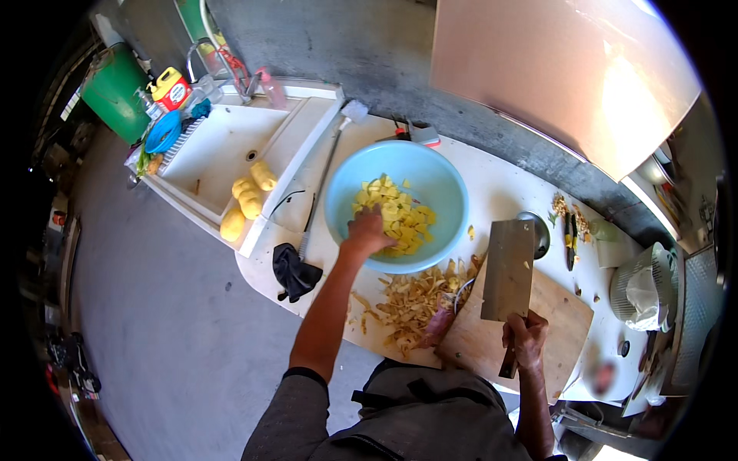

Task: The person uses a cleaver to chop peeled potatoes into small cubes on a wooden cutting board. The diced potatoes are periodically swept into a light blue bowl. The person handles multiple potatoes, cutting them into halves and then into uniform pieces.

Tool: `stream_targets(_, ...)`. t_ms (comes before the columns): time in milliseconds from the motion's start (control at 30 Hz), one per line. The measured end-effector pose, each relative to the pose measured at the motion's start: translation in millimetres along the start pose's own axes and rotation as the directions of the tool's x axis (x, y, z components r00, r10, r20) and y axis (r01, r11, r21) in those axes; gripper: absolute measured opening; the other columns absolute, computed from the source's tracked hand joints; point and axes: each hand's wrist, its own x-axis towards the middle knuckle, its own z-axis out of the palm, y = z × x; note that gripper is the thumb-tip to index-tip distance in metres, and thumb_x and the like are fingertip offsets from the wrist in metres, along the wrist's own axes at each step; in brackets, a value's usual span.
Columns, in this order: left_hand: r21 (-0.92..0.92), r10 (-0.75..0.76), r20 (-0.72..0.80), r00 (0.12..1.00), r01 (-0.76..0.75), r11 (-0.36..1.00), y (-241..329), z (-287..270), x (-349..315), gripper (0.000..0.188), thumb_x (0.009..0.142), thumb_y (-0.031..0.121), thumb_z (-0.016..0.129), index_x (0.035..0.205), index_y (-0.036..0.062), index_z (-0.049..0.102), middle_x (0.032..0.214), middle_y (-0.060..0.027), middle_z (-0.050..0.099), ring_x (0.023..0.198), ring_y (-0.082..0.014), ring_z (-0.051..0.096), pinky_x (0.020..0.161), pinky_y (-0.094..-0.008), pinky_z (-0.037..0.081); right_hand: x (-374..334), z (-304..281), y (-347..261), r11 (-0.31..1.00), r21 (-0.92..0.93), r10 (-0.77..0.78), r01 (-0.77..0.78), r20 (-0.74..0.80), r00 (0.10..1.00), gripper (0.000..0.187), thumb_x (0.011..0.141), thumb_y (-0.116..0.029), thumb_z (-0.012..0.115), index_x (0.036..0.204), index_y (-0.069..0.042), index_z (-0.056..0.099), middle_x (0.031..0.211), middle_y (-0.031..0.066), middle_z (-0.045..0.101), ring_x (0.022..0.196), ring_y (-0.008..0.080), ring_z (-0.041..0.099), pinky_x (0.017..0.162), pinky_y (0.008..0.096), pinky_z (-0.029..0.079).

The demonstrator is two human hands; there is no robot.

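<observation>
My left hand (367, 230) is inside a light-blue basin (447, 180), over a heap of cut yellow potato pieces (407, 223). Its fingers look spread at the edge of the heap, and I see nothing held in them. My right hand (526, 338) is closed round the handle of a cleaver (507, 269), whose broad blade points away from me above a wooden cutting board (557, 326). A small bit of potato clings to the blade. Brown peelings (415, 303) are piled between the basin and the board.
Several peeled potatoes (247, 198) lie on the right edge of the white sink (219, 146). A black cloth (294, 273) and a long-handled brush (330, 157) lie left of the basin. Behind the cleaver is a metal bowl (543, 237); a white basket (642, 288) stands far right.
</observation>
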Motion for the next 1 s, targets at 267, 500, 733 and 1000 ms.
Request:
stream_targets(267, 0.13, 0.017, 0.097, 0.995, -0.03, 0.991, 20, 13, 28, 0.102, 0.068, 0.043, 0.103, 0.141, -0.007, 0.053, 0.141, -0.0269, 0.059, 0.127, -0.0443, 0.066, 0.104, -0.0492, 0.058, -44, -65, 68, 0.992, 0.064, 0.123, -0.11, -0.27, 0.955, 0.024, 0.1, -0.014, 0.066, 0.08, -0.001, 0.064, 0.06, 0.0073, 0.062, 0.042, 0.0143, 0.055, 0.04, 0.0288, 0.043)
stream_targets(500, 0.127, 0.196, 0.06, 0.979, -0.202, 0.971, 56, 45, 29, 0.06, 0.081, 0.021, 0.09, 0.129, -0.0036, 0.062, 0.123, -0.0241, 0.07, 0.115, -0.0407, 0.073, 0.097, -0.049, 0.06, -81, -91, 105, 0.968, 0.11, 0.251, -0.225, -0.431, 0.867, 0.022, 0.098, -0.014, 0.065, 0.081, -0.001, 0.064, 0.061, 0.0074, 0.062, 0.043, 0.0148, 0.057, 0.04, 0.0297, 0.046)
stream_targets(733, -0.069, 0.45, 0.026, 0.893, -0.447, 0.892, 55, 46, 25, 0.042, 0.087, 0.015, 0.08, 0.128, 0.0059, 0.073, 0.121, -0.0176, 0.076, 0.115, -0.0376, 0.073, 0.094, -0.049, 0.058, -86, -102, 121, 0.964, 0.141, 0.266, -0.226, -0.461, 0.846, 0.021, 0.098, -0.015, 0.065, 0.082, -0.001, 0.064, 0.061, 0.0072, 0.061, 0.043, 0.0151, 0.056, 0.04, 0.0303, 0.046)
stream_targets(1000, -0.073, 0.513, -0.267, 0.816, -0.548, 0.833, 60, 30, 12, 0.013, 0.087, 0.016, 0.084, 0.092, 0.0042, 0.081, 0.101, -0.0132, 0.074, 0.109, -0.0345, 0.068, 0.094, -0.0476, 0.057, -91, -114, 172, 0.955, 0.11, 0.293, -0.274, -0.48, 0.827, 0.019, 0.097, -0.016, 0.066, 0.086, -0.003, 0.059, 0.06, 0.0061, 0.057, 0.04, 0.016, 0.052, 0.037, 0.033, 0.045)
